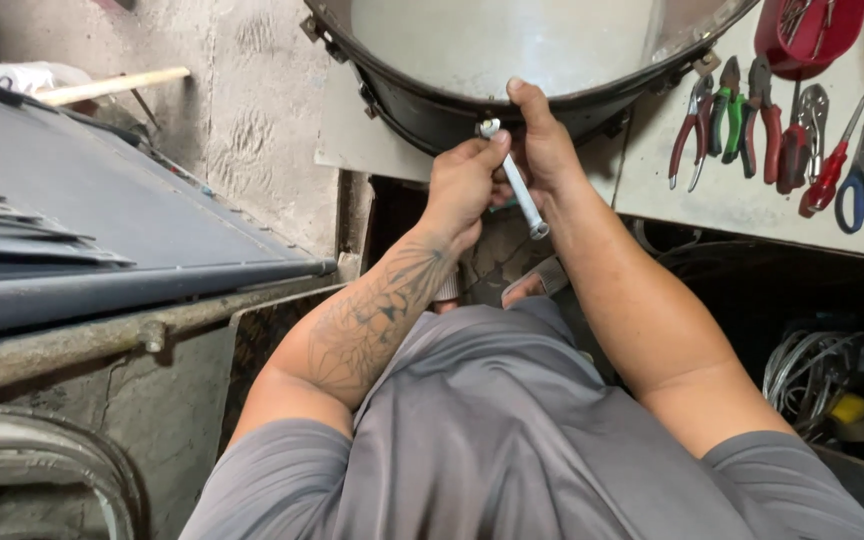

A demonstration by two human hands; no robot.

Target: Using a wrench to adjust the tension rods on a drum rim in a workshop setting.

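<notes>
Socket wrench [515,180], upper centre of frame: your left hand [464,185] and right hand [542,150] both grip it against the drum's rim [472,95].

Workshop, small repair or metalwork type. Evidence: hand tools laid out on a pale tabletop [752,205]: red-handled pliers [690,130], green-handled cutters [724,120], red screwdriver [827,170], blue-handled scissors [862,180]. Big round metal drum [512,50] with clamps on its rim sits on that tabletop. Rough bare concrete wall [252,120], rusty pipe rail [102,335], dark sheet-metal panel [72,220] on the left. Coils of wire [812,375] dumped underneath. Grimy, no domestic fittings in sight.
</notes>
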